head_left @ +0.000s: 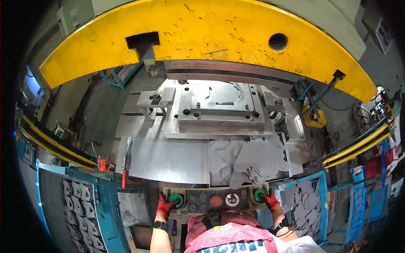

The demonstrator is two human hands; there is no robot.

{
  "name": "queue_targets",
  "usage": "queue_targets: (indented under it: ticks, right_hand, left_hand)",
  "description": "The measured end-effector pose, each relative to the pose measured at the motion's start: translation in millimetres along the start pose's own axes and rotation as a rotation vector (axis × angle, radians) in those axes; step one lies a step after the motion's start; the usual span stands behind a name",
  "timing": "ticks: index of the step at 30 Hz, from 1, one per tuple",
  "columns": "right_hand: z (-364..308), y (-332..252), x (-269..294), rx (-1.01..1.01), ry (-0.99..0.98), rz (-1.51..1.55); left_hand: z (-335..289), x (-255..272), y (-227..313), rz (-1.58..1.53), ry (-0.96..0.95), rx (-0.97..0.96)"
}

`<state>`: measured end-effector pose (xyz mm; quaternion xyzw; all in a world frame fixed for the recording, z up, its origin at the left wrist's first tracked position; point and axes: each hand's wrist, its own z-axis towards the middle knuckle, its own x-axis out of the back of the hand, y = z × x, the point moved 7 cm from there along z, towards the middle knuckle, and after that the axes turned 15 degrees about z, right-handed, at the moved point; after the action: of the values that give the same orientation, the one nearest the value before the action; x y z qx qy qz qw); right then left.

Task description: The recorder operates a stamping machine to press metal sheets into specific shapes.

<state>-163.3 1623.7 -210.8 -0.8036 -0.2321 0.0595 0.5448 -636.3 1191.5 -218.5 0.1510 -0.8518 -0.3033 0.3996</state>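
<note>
Head view shows both hands of the person at a long dark control panel with round buttons (224, 206), which is in front of the body, below the flat grey metal counter (168, 158). The left hand in a red glove (165, 206) rests at the left round green button (174, 200), and the right hand in a red glove (271, 201) is at the right round green button (260, 195). Fingers of both hands look bent, not spread; I cannot tell whether either hand presses its button down.

Beyond the counter, under the thick yellow steel beam (219, 29), is a rectangular silver metal die (215, 126). A pale flat shape with irregular outline (223, 93) lies on its top; whether it is loose, I cannot tell.

In my judgement, a hand could slip from its button, because the glove makes the contact less sure. If the pale shape is loose and badly seated, it could be damaged when the beam comes down. The pile of smooth grey metal pieces (259, 156) reaches the counter's front edge, so shaking could slide some onto the panel. The long tool with red handle (125, 179) seems to overhang this edge, and a knock may drop it.
</note>
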Motion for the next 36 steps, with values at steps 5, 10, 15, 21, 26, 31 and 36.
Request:
queue_targets:
  ticks: [5,10,15,21,26,31,36]
  right_hand:
    - [-14,-33,-27,0.025,-0.11,0.067]
    - [-9,-30,-36,0.0,-0.102,0.04]
    - [-37,-65,-28,-0.036,0.166,-0.193]
    - [-29,-58,-30,-0.02,0.137,-0.188]
    - [-20,-27,-14,-0.06,0.176,-0.253]
    - [-25,-38,-28,-0.08,0.113,-0.139]
    - [-22,-34,-16,-0.039,0.171,-0.21]
  left_hand:
    - [-12,15,1,0.097,-0.029,0.067]
    - [-6,16,-20,-0.147,-0.021,-0.011]
    - [-42,25,77,-0.153,-0.096,0.03]
    - [-20,27,26,0.105,0.066,0.043]
    - [-43,23,92,-0.123,-0.116,0.122]
    - [-14,21,21,-0.197,0.002,-0.026]
    - [-19,12,40,-0.333,-0.025,-0.023]
